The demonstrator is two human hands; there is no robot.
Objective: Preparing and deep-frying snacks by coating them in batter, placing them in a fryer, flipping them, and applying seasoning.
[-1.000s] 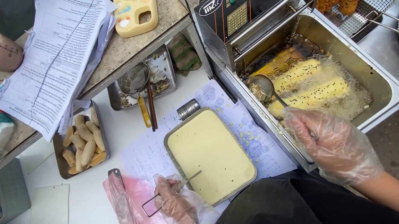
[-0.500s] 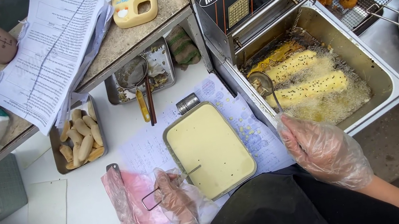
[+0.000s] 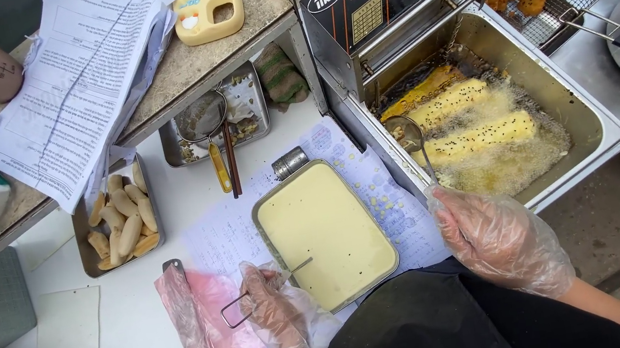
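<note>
The gloved left hand [image 3: 282, 319] pinched a wire skewer [image 3: 266, 292] whose tip rested on the pale batter in the batter tray [image 3: 325, 232]. To the tray's right, the gloved right hand [image 3: 497, 240] closed around the handle of a small strainer [image 3: 407, 136] dipped into the fryer [image 3: 542, 97], where battered pieces [image 3: 474, 135] bubbled in oil. Left of the tray sat a pan of peeled bananas [image 3: 120, 217].

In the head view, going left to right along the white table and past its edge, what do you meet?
Tray of peeled bananas → pink plastic sheet → left hand → batter pan → right hand → fryer basin.
</note>
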